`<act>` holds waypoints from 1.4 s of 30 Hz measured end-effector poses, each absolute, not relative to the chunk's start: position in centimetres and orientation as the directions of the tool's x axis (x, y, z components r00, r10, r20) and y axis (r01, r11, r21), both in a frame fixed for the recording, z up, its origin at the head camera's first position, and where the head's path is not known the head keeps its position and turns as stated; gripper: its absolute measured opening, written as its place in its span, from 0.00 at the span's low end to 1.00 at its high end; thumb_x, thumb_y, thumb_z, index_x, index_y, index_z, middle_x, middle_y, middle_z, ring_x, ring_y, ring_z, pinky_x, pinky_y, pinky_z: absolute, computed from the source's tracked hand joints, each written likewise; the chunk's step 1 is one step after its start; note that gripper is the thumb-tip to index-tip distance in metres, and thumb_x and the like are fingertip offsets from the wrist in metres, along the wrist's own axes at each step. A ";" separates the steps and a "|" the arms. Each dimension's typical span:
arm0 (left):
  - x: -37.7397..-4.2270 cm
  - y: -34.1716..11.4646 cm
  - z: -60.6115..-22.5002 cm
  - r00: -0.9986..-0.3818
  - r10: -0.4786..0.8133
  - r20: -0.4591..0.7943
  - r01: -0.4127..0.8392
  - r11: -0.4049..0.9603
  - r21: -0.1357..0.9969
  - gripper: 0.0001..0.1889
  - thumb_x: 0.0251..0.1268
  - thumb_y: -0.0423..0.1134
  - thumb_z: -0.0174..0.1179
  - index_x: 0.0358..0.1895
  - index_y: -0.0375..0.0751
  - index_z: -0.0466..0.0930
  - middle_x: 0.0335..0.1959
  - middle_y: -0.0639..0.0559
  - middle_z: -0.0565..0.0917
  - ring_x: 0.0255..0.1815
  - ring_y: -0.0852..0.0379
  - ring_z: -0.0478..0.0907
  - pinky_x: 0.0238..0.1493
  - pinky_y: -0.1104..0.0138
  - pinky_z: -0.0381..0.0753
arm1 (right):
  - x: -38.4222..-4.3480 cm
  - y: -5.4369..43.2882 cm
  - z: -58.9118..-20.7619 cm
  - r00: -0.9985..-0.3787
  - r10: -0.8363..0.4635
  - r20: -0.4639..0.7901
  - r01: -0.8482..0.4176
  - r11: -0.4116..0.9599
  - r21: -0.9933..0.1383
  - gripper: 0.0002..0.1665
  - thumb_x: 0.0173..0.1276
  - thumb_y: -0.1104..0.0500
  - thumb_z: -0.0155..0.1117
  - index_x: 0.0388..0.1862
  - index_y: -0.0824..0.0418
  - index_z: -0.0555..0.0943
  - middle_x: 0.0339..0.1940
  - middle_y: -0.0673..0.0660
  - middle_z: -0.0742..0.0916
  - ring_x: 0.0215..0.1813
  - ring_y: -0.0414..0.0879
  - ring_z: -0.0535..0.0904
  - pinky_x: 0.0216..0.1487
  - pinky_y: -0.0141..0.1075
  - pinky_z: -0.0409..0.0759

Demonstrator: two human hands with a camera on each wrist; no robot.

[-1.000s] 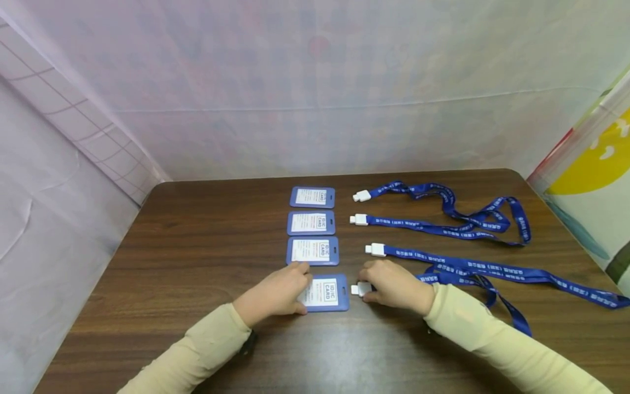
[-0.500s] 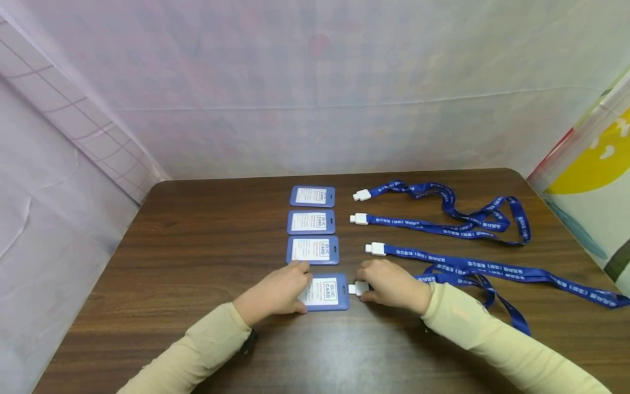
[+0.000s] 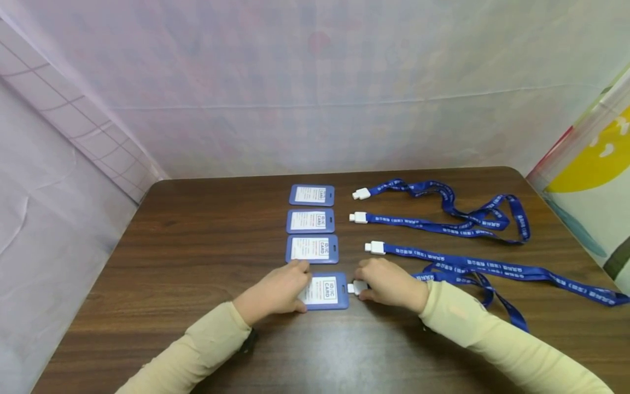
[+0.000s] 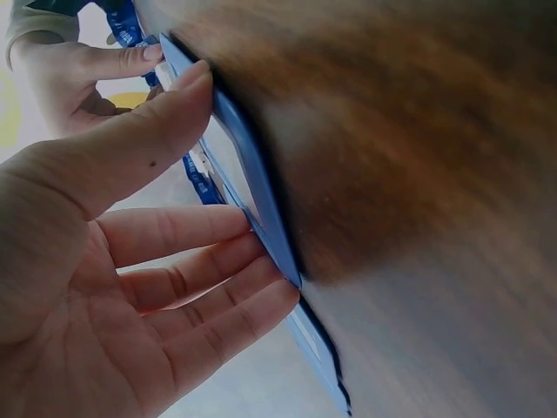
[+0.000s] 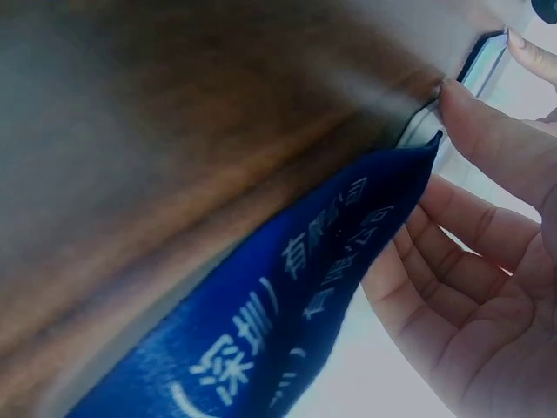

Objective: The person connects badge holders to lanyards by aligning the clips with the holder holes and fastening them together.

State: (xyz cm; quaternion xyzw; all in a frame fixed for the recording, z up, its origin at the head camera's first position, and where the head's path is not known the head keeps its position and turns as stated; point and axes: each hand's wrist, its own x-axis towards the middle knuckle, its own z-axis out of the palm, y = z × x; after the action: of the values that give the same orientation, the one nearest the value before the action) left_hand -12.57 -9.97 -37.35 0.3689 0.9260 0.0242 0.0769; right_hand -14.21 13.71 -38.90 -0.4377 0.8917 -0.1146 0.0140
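In the head view my left hand (image 3: 277, 289) holds the nearest blue ID badge holder (image 3: 343, 301) flat on the table, thumb at its near edge and fingers at its far edge. The left wrist view shows the thumb (image 4: 178, 109) and fingertips at the holder's blue frame (image 4: 252, 161). My right hand (image 3: 391, 284) pinches the white clip (image 3: 360, 288) of the nearest lanyard. That clip's tip points left, right beside the slotted end of the holder. Seen from the right wrist, the blue printed strap (image 5: 261, 305) trails away from the pinched clip (image 5: 422, 126).
Three more badge holders, such as the middle one (image 3: 310, 221), lie in a column beyond my left hand. Across from them lie three lanyards, their white clips (image 3: 375, 248) pointing left and straps running right. The brown table (image 3: 197, 235) meets a pale curtain (image 3: 315, 109) at the back.
My right hand has slid slightly left with the clip, closing the gap to the badge holder. The left hand and its holder have stayed in place.
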 end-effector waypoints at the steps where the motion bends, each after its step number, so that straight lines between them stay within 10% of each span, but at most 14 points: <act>1: -12.6 -10.0 -37.4 -0.715 0.688 -0.124 0.680 0.726 0.103 0.24 0.36 0.47 0.74 0.35 0.34 0.79 0.34 0.50 0.71 0.35 0.55 0.68 0.38 0.66 0.77 | -14.2 13.7 -38.9 -0.613 -0.786 0.079 -0.781 0.588 -0.211 0.11 0.43 0.58 0.74 0.24 0.61 0.81 0.21 0.50 0.79 0.24 0.41 0.74 0.26 0.33 0.76; 42: -12.4 -9.4 -37.2 -0.692 0.714 -0.110 0.714 0.699 0.043 0.18 0.36 0.47 0.73 0.21 0.38 0.77 0.28 0.51 0.69 0.32 0.55 0.66 0.33 0.67 0.74 | -14.4 13.2 -39.0 -0.575 -0.812 0.101 -0.811 0.549 -0.204 0.11 0.43 0.61 0.73 0.21 0.61 0.78 0.20 0.49 0.76 0.23 0.41 0.72 0.24 0.30 0.74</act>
State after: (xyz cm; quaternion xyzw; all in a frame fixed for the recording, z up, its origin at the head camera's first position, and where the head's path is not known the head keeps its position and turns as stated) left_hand -12.37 -9.43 -37.23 0.3880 0.9197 -0.0016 0.0593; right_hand -14.36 13.23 -38.98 -0.4611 0.8799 -0.1145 0.0026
